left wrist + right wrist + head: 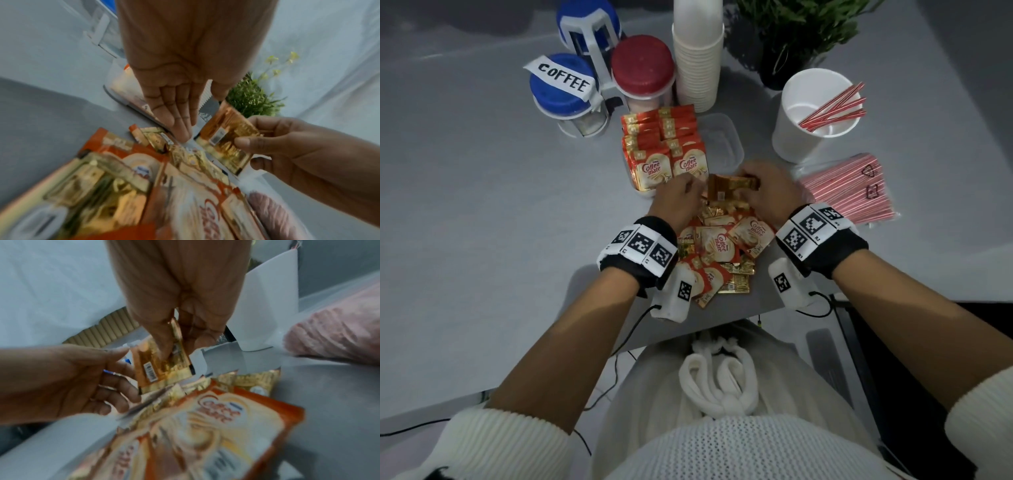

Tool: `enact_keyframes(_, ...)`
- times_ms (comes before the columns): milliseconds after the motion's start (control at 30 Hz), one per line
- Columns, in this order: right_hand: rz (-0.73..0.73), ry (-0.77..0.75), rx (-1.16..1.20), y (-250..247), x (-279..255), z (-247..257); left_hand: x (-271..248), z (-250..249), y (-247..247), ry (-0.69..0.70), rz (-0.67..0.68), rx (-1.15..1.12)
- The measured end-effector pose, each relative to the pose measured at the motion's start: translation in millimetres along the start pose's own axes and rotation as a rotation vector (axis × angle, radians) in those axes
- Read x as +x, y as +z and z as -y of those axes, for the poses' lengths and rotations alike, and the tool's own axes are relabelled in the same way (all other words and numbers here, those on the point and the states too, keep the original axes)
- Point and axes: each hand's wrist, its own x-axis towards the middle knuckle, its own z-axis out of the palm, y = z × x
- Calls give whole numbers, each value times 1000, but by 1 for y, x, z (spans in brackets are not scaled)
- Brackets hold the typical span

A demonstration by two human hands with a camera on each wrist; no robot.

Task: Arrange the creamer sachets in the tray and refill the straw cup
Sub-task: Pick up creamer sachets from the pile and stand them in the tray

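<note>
A clear plastic tray point(726, 144) holds upright creamer sachets point(667, 147) in its left half. In front of it, a loose pile of sachets point(722, 246) lies between my wrists. My right hand point(767, 192) pinches one gold-backed sachet point(726, 186) above the pile, thumb on its back point(162, 360). My left hand point(678, 198) is beside it with straight fingers point(179, 113) pointing down at the pile and holds nothing. The white straw cup point(815, 113) at the right holds a few red-and-white straws point(832, 109). A sealed packet of straws point(852, 188) lies next to my right hand.
Behind the tray are two blue-lidded jars point(565, 92), one labelled COFFEE, a red-lidded jar point(642, 68) and a tall stack of paper cups point(697, 58). A potted plant point(791, 41) sits at the back right. The table's front edge point(688, 329) runs close to my body.
</note>
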Motion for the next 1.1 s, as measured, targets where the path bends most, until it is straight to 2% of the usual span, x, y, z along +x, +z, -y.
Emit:
enact_keyframes(67, -72, -66, 129, -4, -2, 5, 0, -5, -3, -67, 47, -98)
enact_keyframes(167, -143, -135, 148, -4, -4, 9, 3, -7, -5, -61, 135, -121)
enact_keyframes(367, -166, -119, 177, 1, -8, 2, 4, 0, 1, -8, 135, -173)
enact_keyframes(433, -178, -48, 262, 0, -9, -3, 5, 0, 1, 2, 137, -174)
enact_keyframes(533, -145, 153, 516, -1, -12, -8, 6, 0, 1, 19, 134, -156)
enact_keyframes(633, -138, 177, 644, -5, -17, -7, 5, -5, 7, 9, 152, -191)
enact_keyframes(767, -125, 141, 534, -4, -21, -8, -1, -14, 15, -14, 259, -281)
enact_keyframes(900, -156, 228, 257, -3, -29, -20, -2, -13, 18, 5, 199, -196)
enact_keyframes(1033, 46, 276, -102, 3, -40, -30, 0, -8, 15, -29, 142, -225)
enact_keyframes(1100, 122, 286, -170, 7, -43, -30, 0, -5, 14, -46, 136, -243)
